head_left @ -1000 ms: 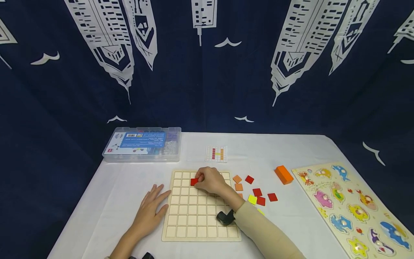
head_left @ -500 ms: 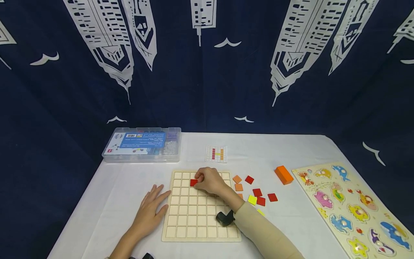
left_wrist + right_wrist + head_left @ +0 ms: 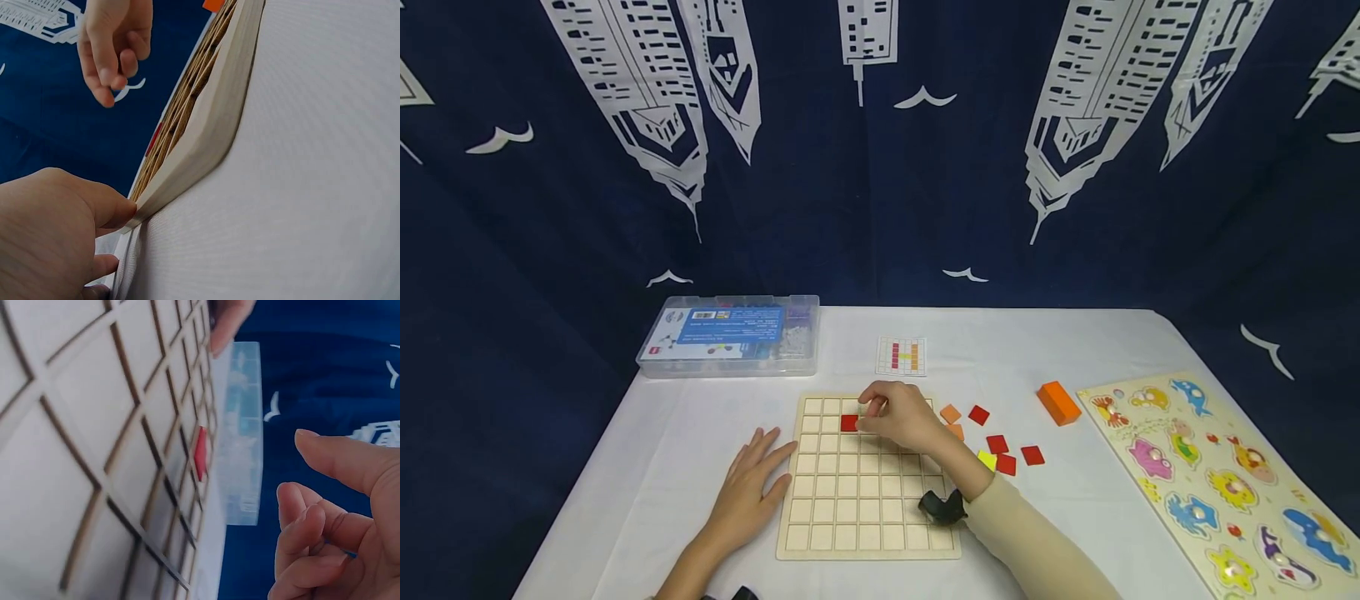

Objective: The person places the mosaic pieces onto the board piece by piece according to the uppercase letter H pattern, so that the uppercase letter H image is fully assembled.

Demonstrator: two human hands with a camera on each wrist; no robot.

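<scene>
A square red tile [image 3: 848, 423] lies in one cell of the wooden grid board [image 3: 845, 510], in the second row from the far edge. Just right of it, my right hand [image 3: 898, 417] is raised over the board with thumb and fingers parted. The right wrist view shows that hand [image 3: 337, 519] apart from the red tile [image 3: 200, 454], with nothing between its fingers. My left hand [image 3: 741, 483] lies with fingers spread at the board's left side. In the left wrist view a fingertip of it touches the board's edge [image 3: 212, 112].
Loose red tiles [image 3: 1006, 465], orange tiles [image 3: 951, 413] and a yellow tile [image 3: 987, 460] lie right of the board. Behind it is a pattern card [image 3: 902, 357]. A plastic case [image 3: 728, 337], an orange block [image 3: 1058, 404] and an animal puzzle board [image 3: 1195, 475] stand farther out.
My right hand has let go of the red tile and risen slightly up and to the right, its thumb and fingers now parted. The tile stays in its cell; my left hand has not moved.
</scene>
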